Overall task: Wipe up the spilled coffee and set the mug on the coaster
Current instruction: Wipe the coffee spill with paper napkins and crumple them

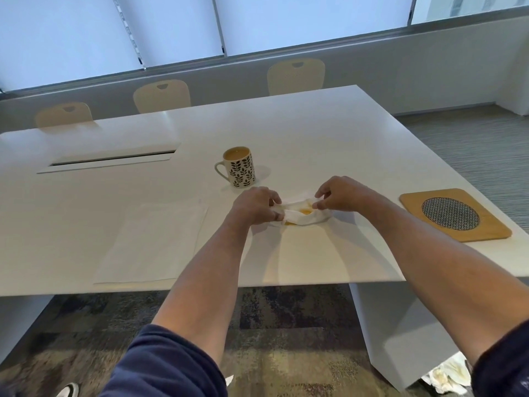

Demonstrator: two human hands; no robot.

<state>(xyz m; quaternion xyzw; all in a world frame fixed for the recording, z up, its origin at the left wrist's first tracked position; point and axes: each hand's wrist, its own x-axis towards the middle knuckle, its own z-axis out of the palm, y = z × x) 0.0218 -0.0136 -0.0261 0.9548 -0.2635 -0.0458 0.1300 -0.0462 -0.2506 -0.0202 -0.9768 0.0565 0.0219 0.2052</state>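
Note:
A white paper towel (300,216) with a tan coffee stain lies bunched on the white table (315,133). My left hand (254,206) pinches its left end and my right hand (339,194) pinches its right end. A thin line of coffee shows under the towel's front edge. Just behind my left hand stands a cream mug (240,167) with a black leaf pattern, full of milky coffee, handle to the left. The wooden coaster (453,214) with a round woven insert lies at the right, near the table's edge.
A flat white paper sheet (154,242) lies left of my arms near the front edge. A cable slot (111,160) is set in the tabletop at the back left. Three cream chairs stand behind the table. Crumpled stained towels (446,378) lie on the floor at the lower right.

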